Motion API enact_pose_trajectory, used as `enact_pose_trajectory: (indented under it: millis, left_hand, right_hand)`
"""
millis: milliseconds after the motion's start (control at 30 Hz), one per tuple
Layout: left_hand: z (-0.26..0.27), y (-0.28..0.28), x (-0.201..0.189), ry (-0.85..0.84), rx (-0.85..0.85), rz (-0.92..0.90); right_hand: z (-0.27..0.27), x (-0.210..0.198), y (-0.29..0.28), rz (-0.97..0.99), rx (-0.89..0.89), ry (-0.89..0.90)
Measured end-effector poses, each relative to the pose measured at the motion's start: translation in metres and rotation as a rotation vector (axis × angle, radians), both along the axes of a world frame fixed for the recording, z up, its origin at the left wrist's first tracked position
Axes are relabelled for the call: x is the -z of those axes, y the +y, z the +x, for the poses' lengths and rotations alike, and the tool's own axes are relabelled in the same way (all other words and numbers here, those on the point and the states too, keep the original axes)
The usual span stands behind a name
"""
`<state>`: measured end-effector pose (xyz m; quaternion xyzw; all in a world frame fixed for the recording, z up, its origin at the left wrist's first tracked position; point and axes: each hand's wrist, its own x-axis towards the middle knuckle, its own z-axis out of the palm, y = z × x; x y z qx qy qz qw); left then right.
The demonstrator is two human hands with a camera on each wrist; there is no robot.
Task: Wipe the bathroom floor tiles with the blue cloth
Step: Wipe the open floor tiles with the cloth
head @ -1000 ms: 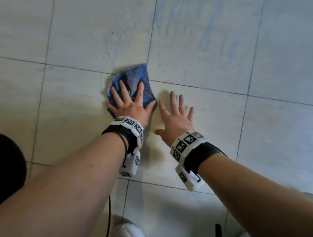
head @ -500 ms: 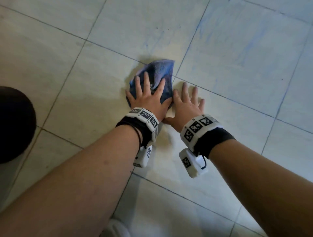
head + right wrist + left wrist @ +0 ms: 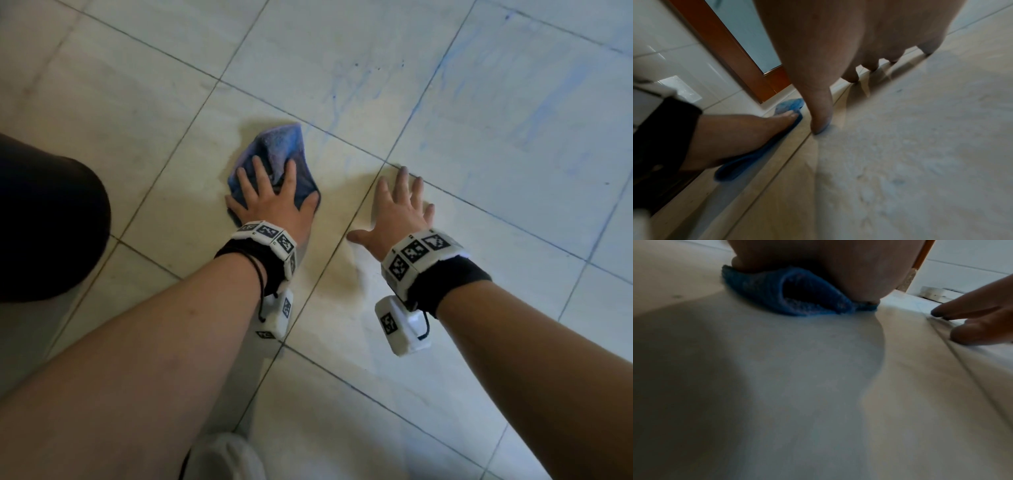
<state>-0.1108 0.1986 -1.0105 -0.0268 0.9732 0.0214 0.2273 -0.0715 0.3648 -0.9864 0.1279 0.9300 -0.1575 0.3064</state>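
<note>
step: mid-wipe, judged | left hand [image 3: 272,200] flat, fingers spread, pressing blue cloth [image 3: 281,147] on floor tiles [image 3: 479,102] | right hand [image 3: 397,209] open at cloth's 3 o'clock, braced on tile, holding nothing | cloth: crumpled, folded, fuzzy | next: probably sweep toward blue streaks [image 3: 346,92] at 1 o'clock

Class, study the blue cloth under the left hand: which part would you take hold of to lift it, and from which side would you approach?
Grip the blue cloth at its far bunched corner, coming from above and ahead of the fingertips. The left hand lies flat over its near half, so only that far part is free. Its raised folds offer something to pinch.
</note>
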Motion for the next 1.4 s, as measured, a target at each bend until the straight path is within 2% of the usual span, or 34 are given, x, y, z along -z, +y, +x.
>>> enact_pose_trajectory:
  millis: [333,467,533,600,700,767,833,967,1100,1167,1233,1400]
  left_hand:
    - [-0.061,0.059,-0.005,-0.045,-0.041,0.01]
    - [-0.06,0.077,-0.006,-0.047,0.201,0.045]
    - [-0.061,0.066,-0.003,-0.04,0.26,0.043]
    - [-0.072,0.044,-0.002,-0.04,0.162,0.031]
    - [-0.091,0.016,-0.006,-0.054,-0.101,-0.022]
    - [-0.092,0.016,-0.007,-0.058,-0.142,-0.04]
    - [-0.084,0.029,-0.007,-0.04,-0.086,-0.043]
    - [-0.063,0.057,-0.006,-0.051,0.163,-0.012]
    - [-0.06,0.046,-0.003,-0.057,0.334,0.02]
    - [-0.069,0.032,-0.002,-0.043,0.273,0.03]
    - [-0.082,0.025,-0.002,-0.037,0.136,0.016]
    - [-0.094,0.041,-0.005,-0.037,-0.024,-0.016]
  right_hand:
    - [0.003,0.003,0.002,-0.001,-0.034,-0.012]
    - [0.005,0.004,0.005,-0.009,-0.055,0.003]
    - [0.005,0.005,0.006,-0.015,-0.067,0.006]
    - [0.006,0.004,0.007,-0.017,-0.068,0.0]
    - [0.006,0.004,0.007,-0.018,-0.071,0.002]
    - [0.006,0.004,0.007,-0.025,-0.065,0.002]
    - [0.006,0.004,0.006,-0.032,-0.06,-0.004]
    - [0.005,0.003,0.005,-0.028,-0.063,-0.01]
    - [0.004,0.002,0.005,-0.01,-0.066,-0.011]
    - [0.004,0.002,0.004,-0.006,-0.067,-0.013]
    - [0.004,0.002,0.004,-0.006,-0.068,-0.017]
    - [0.005,0.003,0.004,-0.016,-0.061,-0.029]
